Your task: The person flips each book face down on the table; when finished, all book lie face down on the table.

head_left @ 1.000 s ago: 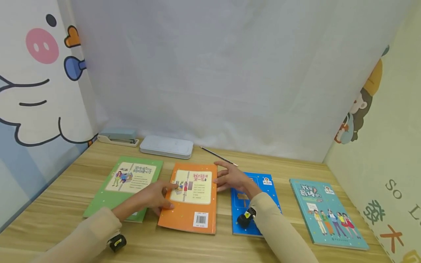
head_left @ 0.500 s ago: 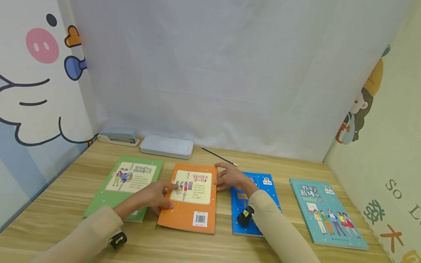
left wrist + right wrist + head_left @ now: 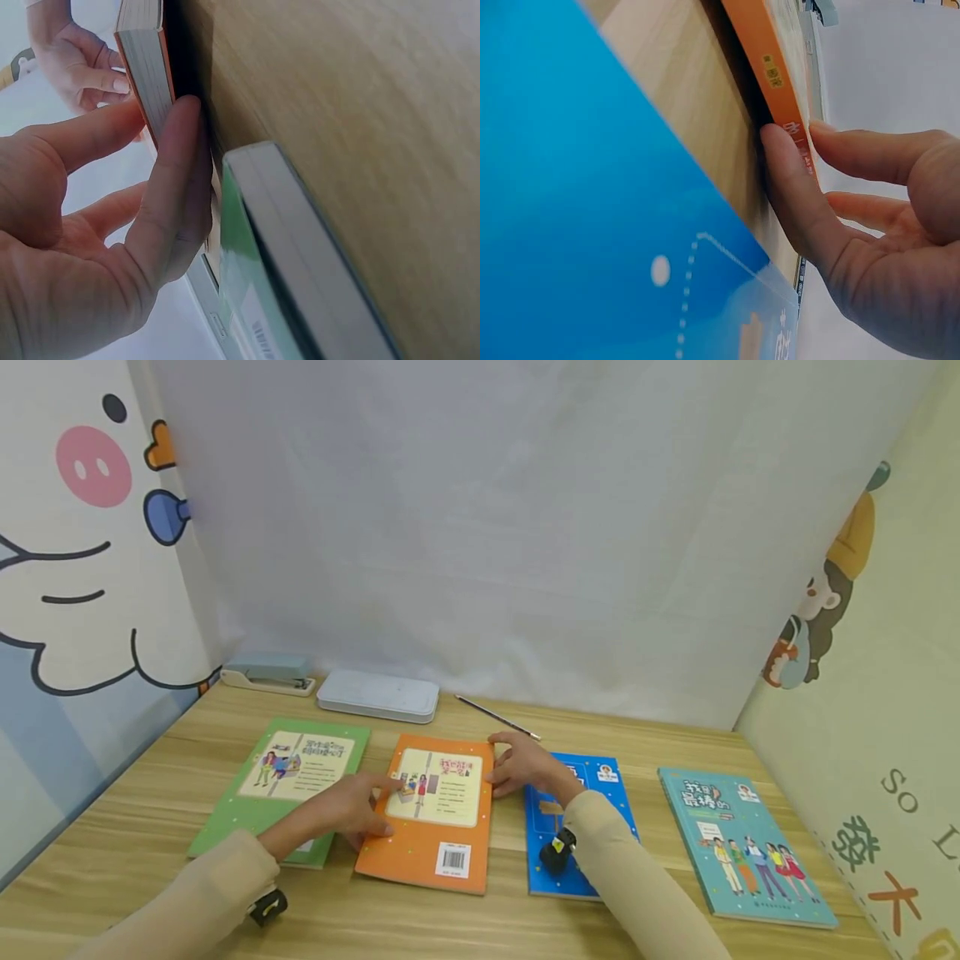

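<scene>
An orange book (image 3: 412, 853), back cover up with a barcode, lies level between my two hands. My left hand (image 3: 354, 808) pinches its left edge; in the left wrist view the thumb is on the cover and fingers reach under the pages (image 3: 148, 79). From the other side my right hand (image 3: 527, 767) grips the upper part of the spine (image 3: 769, 71), thumb and fingers on its two faces. Dark shadow runs below the book in both wrist views. A green book (image 3: 251, 831) lies beneath my left forearm, and a blue book (image 3: 615, 793) lies partly covered by my right wrist.
A teal book (image 3: 750, 822) lies at the right. Along the back of the wooden table (image 3: 405, 931) are a stapler (image 3: 268, 672), a pale case (image 3: 378, 695) and a pencil (image 3: 497, 717). A grey-white cloth (image 3: 480, 527) hangs behind them.
Both hands keep their hold on the orange book. Its lower edge has shifted very slightly left; the whole view has also moved a little.
</scene>
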A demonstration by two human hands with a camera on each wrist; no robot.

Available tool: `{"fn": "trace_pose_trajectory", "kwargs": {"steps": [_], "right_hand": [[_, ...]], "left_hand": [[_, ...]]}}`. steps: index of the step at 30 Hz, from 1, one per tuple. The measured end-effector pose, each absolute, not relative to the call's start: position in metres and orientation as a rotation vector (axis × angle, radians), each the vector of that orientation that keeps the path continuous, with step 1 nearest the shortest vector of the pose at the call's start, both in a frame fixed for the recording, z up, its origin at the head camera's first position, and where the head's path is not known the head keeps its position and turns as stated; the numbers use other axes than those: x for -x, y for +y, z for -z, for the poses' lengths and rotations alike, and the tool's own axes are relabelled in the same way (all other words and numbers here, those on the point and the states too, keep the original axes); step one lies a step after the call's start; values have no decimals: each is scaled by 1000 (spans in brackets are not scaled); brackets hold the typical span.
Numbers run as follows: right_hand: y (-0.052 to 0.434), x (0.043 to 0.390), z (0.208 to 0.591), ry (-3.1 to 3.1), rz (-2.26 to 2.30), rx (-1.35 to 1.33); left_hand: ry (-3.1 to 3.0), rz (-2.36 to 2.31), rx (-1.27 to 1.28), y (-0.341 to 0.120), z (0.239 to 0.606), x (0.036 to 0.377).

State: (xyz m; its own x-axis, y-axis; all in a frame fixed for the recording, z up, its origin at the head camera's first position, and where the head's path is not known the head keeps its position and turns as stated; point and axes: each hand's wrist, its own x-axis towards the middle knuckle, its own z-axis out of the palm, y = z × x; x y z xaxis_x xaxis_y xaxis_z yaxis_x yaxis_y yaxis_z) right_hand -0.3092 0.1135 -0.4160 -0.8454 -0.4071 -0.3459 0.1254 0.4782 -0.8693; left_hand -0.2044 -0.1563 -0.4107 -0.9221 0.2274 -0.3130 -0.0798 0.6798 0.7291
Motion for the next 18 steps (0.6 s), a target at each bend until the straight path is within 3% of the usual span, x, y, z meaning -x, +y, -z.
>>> {"fn": "trace_pose_trajectory", "kwargs": {"steps": [18], "right_hand": [[124,307,408,2261,1290,279]], "left_hand": [[2595,-967,-211,-154,404,201]]}}
